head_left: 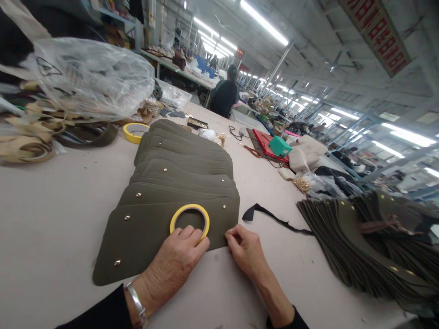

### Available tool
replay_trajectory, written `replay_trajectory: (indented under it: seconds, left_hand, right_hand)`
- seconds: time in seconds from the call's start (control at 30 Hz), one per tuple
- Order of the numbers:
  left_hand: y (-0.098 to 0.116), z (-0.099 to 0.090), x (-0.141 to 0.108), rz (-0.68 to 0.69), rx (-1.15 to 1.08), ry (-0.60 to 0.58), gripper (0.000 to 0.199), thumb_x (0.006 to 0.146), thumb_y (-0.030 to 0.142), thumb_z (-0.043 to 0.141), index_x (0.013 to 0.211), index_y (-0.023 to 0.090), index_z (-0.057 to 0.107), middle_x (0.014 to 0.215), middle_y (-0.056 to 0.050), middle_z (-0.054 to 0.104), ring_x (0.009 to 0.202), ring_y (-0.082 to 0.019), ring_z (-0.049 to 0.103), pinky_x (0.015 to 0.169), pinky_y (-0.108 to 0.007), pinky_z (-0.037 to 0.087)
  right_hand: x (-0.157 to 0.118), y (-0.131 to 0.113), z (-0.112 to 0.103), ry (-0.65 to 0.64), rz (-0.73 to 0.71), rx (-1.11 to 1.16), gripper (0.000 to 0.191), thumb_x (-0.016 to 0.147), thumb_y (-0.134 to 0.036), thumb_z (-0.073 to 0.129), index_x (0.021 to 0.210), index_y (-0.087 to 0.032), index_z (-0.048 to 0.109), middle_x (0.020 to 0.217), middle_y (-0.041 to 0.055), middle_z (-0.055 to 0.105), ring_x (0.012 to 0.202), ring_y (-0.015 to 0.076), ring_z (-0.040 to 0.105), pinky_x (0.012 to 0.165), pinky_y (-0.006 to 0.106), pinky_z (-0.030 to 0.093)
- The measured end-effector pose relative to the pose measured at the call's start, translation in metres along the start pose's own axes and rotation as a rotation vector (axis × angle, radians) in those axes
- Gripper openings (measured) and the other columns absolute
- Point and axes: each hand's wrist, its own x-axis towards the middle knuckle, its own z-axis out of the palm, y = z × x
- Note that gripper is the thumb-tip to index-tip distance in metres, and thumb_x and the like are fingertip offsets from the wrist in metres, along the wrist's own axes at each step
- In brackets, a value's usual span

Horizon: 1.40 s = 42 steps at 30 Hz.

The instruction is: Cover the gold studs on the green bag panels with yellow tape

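My left hand [181,253] is closed on the near rim of a roll of yellow tape [173,218], over the nearest dark olive panel. That panel [137,246] has small gold-coloured studs and rounded corners. Behind it, more such panels lie in an overlapping stack [185,151]. At the near right corner of the front panel, my right hand [245,246] is pinched shut, fingertips together at the edge. Whatever those fingertips hold, if anything, is too small or hidden to make out.
A second yellow tape roll [135,132] lies beyond the stack. On the right are a black strip [270,214] and a fanned pile of olive pieces [353,246]. At left stand a clear plastic bag [96,77] and coiled tan strips [30,141]. A person [224,96] is farther back.
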Motion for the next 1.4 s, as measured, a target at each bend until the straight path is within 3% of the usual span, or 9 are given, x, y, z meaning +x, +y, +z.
replay_trajectory:
  seconds: [0.13, 0.3, 0.43, 0.57, 0.67, 0.8, 1.07, 1.27, 1.4]
  left_hand:
    - [0.0, -0.003, 0.0, 0.007, -0.005, -0.022, 0.01, 0.089, 0.012, 0.052, 0.087, 0.021, 0.057, 0.088, -0.002, 0.059, 0.078, -0.021, 0.049, 0.069, -0.034, 0.04]
    - [0.001, -0.006, -0.001, -0.001, -0.01, -0.044, 0.011, 0.09, 0.012, 0.051, 0.09, 0.02, 0.058, 0.091, -0.003, 0.059, 0.082, -0.022, 0.05, 0.073, -0.034, 0.041]
    - [0.001, -0.006, -0.001, 0.0, -0.007, -0.038, 0.01, 0.09, 0.012, 0.052, 0.089, 0.02, 0.058, 0.09, -0.004, 0.06, 0.082, -0.022, 0.05, 0.072, -0.034, 0.042]
    - [0.002, -0.007, 0.0, 0.002, -0.01, -0.029, 0.011, 0.09, 0.011, 0.051, 0.089, 0.02, 0.058, 0.09, -0.004, 0.06, 0.081, -0.021, 0.05, 0.073, -0.033, 0.041]
    - [0.001, -0.006, 0.0, 0.004, -0.002, -0.033, 0.011, 0.09, 0.011, 0.051, 0.09, 0.02, 0.058, 0.091, -0.004, 0.06, 0.082, -0.021, 0.05, 0.074, -0.034, 0.042]
    - [0.0, -0.003, -0.001, 0.0, -0.011, -0.035, 0.01, 0.09, 0.012, 0.052, 0.09, 0.02, 0.058, 0.091, -0.004, 0.06, 0.083, -0.022, 0.05, 0.074, -0.035, 0.042]
    - [-0.001, -0.001, -0.001, -0.018, -0.046, -0.046, 0.015, 0.09, 0.01, 0.049, 0.092, 0.02, 0.059, 0.092, -0.005, 0.061, 0.084, -0.024, 0.052, 0.074, -0.039, 0.046]
    - [-0.002, -0.007, -0.002, 0.006, -0.159, 0.092, 0.023, 0.089, 0.006, 0.043, 0.096, 0.019, 0.06, 0.095, -0.005, 0.064, 0.084, -0.023, 0.057, 0.076, -0.039, 0.05]
    - [0.001, -0.019, -0.01, 0.012, -0.5, 0.25, 0.019, 0.095, 0.015, 0.042, 0.101, 0.023, 0.058, 0.094, 0.0, 0.067, 0.085, -0.015, 0.063, 0.077, -0.026, 0.051]
  right_hand:
    - [0.003, -0.006, 0.002, 0.016, 0.025, -0.026, 0.015, 0.082, -0.024, 0.053, 0.07, -0.02, 0.06, 0.05, -0.0022, 0.057, 0.047, 0.0141, 0.055, 0.05, 0.024, 0.043]
    - [0.002, 0.004, -0.006, -0.015, 0.189, 0.119, 0.037, 0.084, -0.032, 0.059, 0.116, -0.017, 0.051, 0.049, -0.008, 0.057, 0.037, 0.0137, 0.051, 0.04, 0.023, 0.042]
    - [-0.01, 0.017, -0.02, 0.134, -0.181, -0.066, 0.012, 0.092, -0.027, 0.052, 0.093, -0.018, 0.06, 0.07, 0.0017, 0.064, 0.062, 0.0154, 0.06, 0.058, 0.026, 0.049]
    - [-0.013, 0.016, -0.025, 0.035, -0.634, -0.405, 0.019, 0.095, -0.013, 0.045, 0.094, -0.017, 0.064, 0.088, 0.0088, 0.065, 0.084, 0.0193, 0.06, 0.076, 0.031, 0.051]
    - [-0.006, 0.011, -0.018, -0.021, -0.717, -0.582, 0.024, 0.095, -0.009, 0.041, 0.093, -0.015, 0.064, 0.084, 0.009, 0.064, 0.077, 0.0193, 0.057, 0.072, 0.031, 0.05]
    - [0.002, 0.005, -0.01, -0.096, -0.593, -0.649, 0.024, 0.094, -0.008, 0.043, 0.086, -0.014, 0.065, 0.078, 0.0083, 0.063, 0.074, 0.0198, 0.059, 0.069, 0.03, 0.05]
    - [0.02, -0.017, -0.01, -0.176, -0.022, -0.413, 0.017, 0.083, -0.01, 0.057, 0.079, -0.018, 0.072, 0.083, 0.0036, 0.074, 0.079, 0.0172, 0.067, 0.071, 0.023, 0.045]
    - [0.01, -0.022, -0.016, -0.294, 0.054, -0.34, 0.018, 0.078, -0.012, 0.058, 0.066, -0.017, 0.071, 0.064, 0.0017, 0.07, 0.06, 0.0143, 0.062, 0.055, 0.022, 0.037]
    - [-0.02, -0.026, -0.019, -0.283, 0.008, -0.249, 0.014, 0.077, -0.014, 0.061, 0.066, -0.018, 0.07, 0.06, 0.0004, 0.068, 0.057, 0.0139, 0.06, 0.054, 0.023, 0.037]
